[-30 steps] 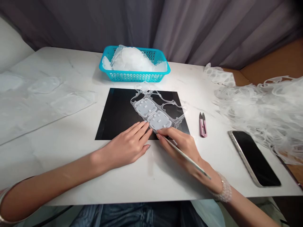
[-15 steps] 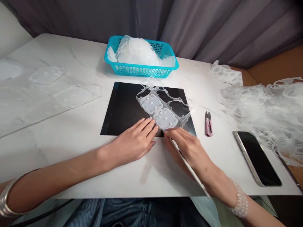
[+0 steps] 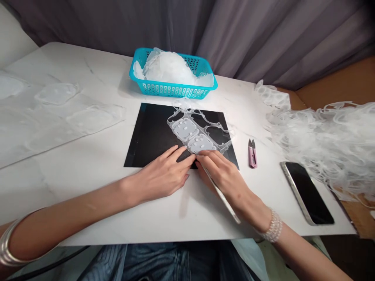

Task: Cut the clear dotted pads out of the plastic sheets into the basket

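A translucent moulded silicone-like sheet (image 3: 201, 143) with two rounded pads and a looping frame lies on a black mat (image 3: 155, 134). My left hand (image 3: 164, 171) rests palm down at the sheet's lower left edge, fingers stretched and spread, its index fingertip close to my right hand. My right hand (image 3: 222, 171) is closed round a slim white pen-like tool (image 3: 224, 199), whose far end slants back toward the table's front edge. The tool's working tip is hidden at my fingers, by the lower edge of the near pad.
A turquoise basket (image 3: 175, 90) heaped with white translucent pieces stands behind the mat. On the right lie pink thread snips (image 3: 252, 154), a phone (image 3: 309, 195) and a big tangle of translucent frames (image 3: 328, 136). Clear plastic with pale pieces (image 3: 52, 117) covers the left side.
My right hand and its tool have moved left, and the tool's back end has swung up and left. My left fingers have spread more. The view has shifted slightly.
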### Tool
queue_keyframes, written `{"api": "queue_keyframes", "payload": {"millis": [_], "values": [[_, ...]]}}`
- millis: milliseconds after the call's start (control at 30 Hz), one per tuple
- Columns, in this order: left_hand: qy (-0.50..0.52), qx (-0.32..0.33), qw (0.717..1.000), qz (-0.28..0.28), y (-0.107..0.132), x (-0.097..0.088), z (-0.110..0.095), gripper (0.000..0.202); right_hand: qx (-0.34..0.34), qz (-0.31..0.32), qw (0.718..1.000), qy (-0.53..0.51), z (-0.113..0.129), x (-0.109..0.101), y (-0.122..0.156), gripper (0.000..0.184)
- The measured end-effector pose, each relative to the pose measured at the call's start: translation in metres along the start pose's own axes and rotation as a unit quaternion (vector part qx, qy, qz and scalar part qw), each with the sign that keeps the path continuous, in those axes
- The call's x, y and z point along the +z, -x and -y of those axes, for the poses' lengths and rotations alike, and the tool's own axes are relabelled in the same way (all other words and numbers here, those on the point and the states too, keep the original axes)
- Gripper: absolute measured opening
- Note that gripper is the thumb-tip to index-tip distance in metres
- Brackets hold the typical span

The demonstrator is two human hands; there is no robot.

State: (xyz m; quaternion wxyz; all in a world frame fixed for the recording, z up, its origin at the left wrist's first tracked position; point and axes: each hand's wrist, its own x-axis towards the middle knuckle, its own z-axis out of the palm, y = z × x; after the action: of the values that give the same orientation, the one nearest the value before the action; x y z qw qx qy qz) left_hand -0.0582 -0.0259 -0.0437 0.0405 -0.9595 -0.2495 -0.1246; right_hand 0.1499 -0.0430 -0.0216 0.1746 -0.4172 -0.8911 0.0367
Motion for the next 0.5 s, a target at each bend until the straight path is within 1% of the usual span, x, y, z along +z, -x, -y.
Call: {"api": "queue_keyframes", "payload": {"millis": [100, 200, 267, 333, 400, 467, 500], "values": [[0.001, -0.001, 1.0, 0.004, 0.001, 0.0, 0.003, 0.037, -0.015, -0.013, 0.998, 0.055, -0.004, 0.005, -0.002, 0.027], [0.007, 0.0, 1.0, 0.01, 0.001, 0.001, 0.006, 0.04, -0.032, 0.011, 0.995, 0.091, -0.007, 0.008, -0.003, 0.033], [0.014, 0.002, 1.0, 0.011, 0.002, 0.002, 0.007, 0.041, -0.039, 0.027, 0.995, 0.087, -0.005, 0.01, -0.005, 0.037], [0.022, 0.002, 1.0, 0.011, 0.003, 0.003, 0.009, 0.041, -0.039, 0.023, 0.998, 0.047, -0.002, 0.012, -0.009, 0.04], [0.026, 0.003, 1.0, 0.011, 0.003, 0.003, 0.011, 0.042, -0.03, 0.002, 0.999, -0.04, -0.004, 0.01, -0.012, 0.042], [0.025, 0.007, 1.0, 0.01, 0.003, 0.003, 0.012, 0.043, 0.013, -0.043, 0.985, -0.165, -0.018, 0.0, -0.01, 0.039], [0.024, 0.009, 1.0, 0.009, 0.002, 0.003, 0.013, 0.043, 0.056, -0.084, 0.97, -0.22, -0.031, -0.008, -0.006, 0.035]]}}
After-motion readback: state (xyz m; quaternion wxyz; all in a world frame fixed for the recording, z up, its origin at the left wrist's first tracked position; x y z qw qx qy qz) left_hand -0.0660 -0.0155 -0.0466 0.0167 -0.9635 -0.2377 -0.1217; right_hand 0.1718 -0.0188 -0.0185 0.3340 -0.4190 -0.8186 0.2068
